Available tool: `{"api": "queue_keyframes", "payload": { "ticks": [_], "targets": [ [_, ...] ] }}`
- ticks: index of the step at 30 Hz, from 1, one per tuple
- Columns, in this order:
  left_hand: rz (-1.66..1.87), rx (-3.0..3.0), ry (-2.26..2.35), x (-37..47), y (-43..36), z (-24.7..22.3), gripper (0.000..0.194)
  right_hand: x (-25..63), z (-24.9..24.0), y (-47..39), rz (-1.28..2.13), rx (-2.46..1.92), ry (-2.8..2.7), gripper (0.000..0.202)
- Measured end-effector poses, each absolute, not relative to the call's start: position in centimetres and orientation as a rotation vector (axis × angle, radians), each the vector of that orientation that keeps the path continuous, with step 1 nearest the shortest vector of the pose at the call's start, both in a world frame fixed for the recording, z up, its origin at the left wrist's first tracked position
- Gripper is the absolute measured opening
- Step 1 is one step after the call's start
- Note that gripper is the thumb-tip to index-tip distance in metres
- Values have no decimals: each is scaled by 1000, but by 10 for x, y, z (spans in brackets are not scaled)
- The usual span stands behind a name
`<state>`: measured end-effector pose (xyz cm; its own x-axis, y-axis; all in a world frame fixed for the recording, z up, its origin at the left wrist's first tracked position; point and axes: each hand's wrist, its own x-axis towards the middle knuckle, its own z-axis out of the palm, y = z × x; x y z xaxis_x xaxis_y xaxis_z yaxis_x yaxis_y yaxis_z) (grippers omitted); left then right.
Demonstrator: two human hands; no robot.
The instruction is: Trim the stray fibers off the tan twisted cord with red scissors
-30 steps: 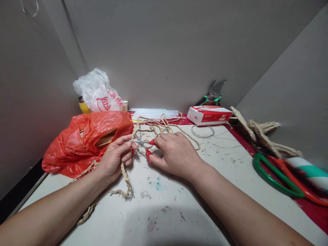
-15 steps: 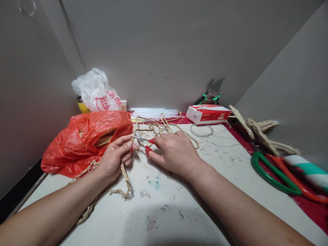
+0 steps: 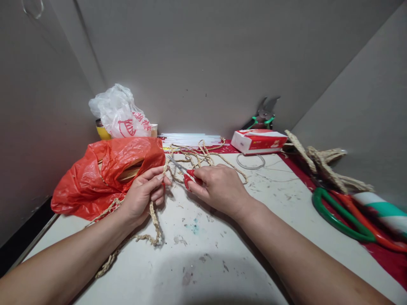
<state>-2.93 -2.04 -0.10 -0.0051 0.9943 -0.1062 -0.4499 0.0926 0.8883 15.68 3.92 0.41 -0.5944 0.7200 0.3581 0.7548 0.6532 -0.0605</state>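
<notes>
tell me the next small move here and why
Probably open the scissors a little beside the braided cord: the left hand pinches the cord near the blades, while the right hand holds the scissors with their blades looking nearly shut.

I can read no words from here: the red characters [image 3: 127,127] on the white plastic bag [image 3: 114,108] are creased, and the small marks [image 3: 275,144] on the red-and-white box [image 3: 260,146] are illegible.
</notes>
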Motion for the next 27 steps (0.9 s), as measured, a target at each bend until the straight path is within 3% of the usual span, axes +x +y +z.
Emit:
{"api": "queue_keyframes", "payload": {
  "ticks": [7, 27],
  "targets": [
    [1350, 744, 891, -31, -19, 2, 18, 160, 3, 38, -93, -1002, -2582, 28],
    [1398, 826, 978, -29, -20, 1, 12, 155, 6, 33, -318, -1033, -2630, 33]
  ]
}}
